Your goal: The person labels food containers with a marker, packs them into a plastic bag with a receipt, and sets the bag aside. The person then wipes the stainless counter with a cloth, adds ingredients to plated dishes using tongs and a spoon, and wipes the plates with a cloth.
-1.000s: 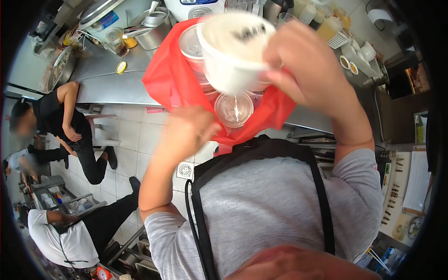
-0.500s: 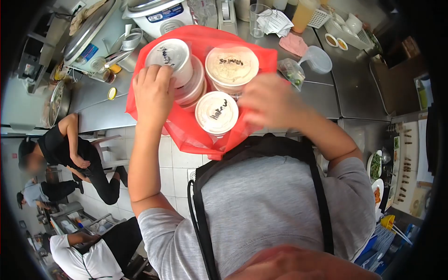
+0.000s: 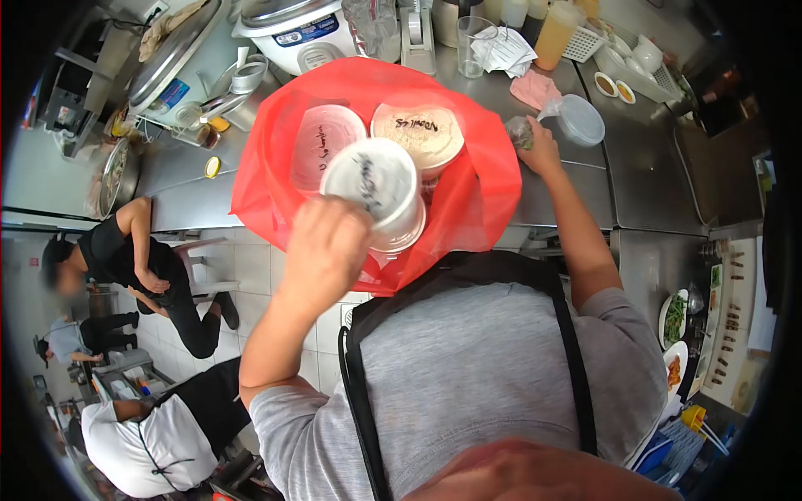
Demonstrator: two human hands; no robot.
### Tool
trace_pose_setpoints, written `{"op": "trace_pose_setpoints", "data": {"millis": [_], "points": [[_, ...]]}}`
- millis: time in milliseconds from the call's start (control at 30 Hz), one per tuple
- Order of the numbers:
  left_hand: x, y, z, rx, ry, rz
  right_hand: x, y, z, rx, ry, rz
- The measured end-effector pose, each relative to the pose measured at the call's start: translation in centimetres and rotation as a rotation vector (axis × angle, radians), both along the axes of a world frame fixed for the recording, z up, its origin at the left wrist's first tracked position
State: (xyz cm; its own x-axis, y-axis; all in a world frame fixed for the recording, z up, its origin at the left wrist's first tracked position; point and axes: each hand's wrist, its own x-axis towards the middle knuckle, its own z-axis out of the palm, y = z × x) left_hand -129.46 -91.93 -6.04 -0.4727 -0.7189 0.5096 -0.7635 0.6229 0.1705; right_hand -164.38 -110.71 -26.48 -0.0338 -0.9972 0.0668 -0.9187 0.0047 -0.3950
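Note:
My left hand [image 3: 327, 248] grips a white lidded tub [image 3: 372, 185] with handwriting on its lid, tilted over the red bag [image 3: 489, 159]. Beneath it shows part of another lidded tub [image 3: 399, 242]. Inside the bag, toward the back, stand a wide tub [image 3: 324, 144] at left and a tub marked "Noodles" [image 3: 418, 134] at right. To the right of the bag, my right hand [image 3: 541, 150] is closed on a small clear plastic bag [image 3: 520, 132] with something green in it, partly hidden by the fingers.
Beyond the right hand lies a clear round lidded container [image 3: 580, 120], near a pink cloth [image 3: 535, 88]. A drinking glass [image 3: 473, 50], paper slips [image 3: 505, 52] and a rice cooker [image 3: 313, 42] line the back. Other people [image 3: 154, 267] are at left.
My left hand has moved the white tub right and toward me, uncovering the wide tub's lid. My right hand has left the red bag and taken hold of the small plastic bag.

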Motion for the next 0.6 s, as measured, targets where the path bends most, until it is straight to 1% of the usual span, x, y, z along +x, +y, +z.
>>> {"op": "trace_pose_setpoints", "data": {"millis": [100,200,233,300,367,400,433,500,567,600], "points": [[-0.1,0.5,-1.8,-0.008,-0.083,0.011,-0.6,-1.5,0.3,-0.003,-0.22,-0.078],[0.5,0.4,-1.7,-0.049,-0.079,0.082,-1.3,-3.0,3.9,0.051,-0.427,-0.033],[0.7,0.4,-1.8,-0.052,-0.08,0.076,-1.1,-3.0,5.3,-0.047,-0.481,0.041],[1.0,0.3,-1.9,-0.062,-0.079,0.063,0.7,-2.9,9.1,-0.247,-0.583,0.192],[1.2,0.3,-2.0,-0.071,-0.071,0.057,4.4,-0.3,16.0,-0.292,-0.735,0.358],[1.3,0.3,-2.0,-0.073,-0.067,0.054,6.4,1.3,19.3,-0.242,-0.83,0.436],[1.4,0.3,-2.0,-0.068,-0.058,0.054,8.3,2.3,21.4,-0.191,-0.923,0.513],[1.4,0.1,-1.9,-0.06,-0.04,0.048,11.7,1.4,22.4,-0.161,-0.882,0.774],[1.4,-0.2,-1.9,-0.077,-0.038,0.017,16.2,1.4,23.2,-0.193,-0.644,0.9],[1.5,-0.3,-2.0,-0.086,-0.038,0.002,18.5,1.1,23.0,-0.178,-0.603,0.952]]}}
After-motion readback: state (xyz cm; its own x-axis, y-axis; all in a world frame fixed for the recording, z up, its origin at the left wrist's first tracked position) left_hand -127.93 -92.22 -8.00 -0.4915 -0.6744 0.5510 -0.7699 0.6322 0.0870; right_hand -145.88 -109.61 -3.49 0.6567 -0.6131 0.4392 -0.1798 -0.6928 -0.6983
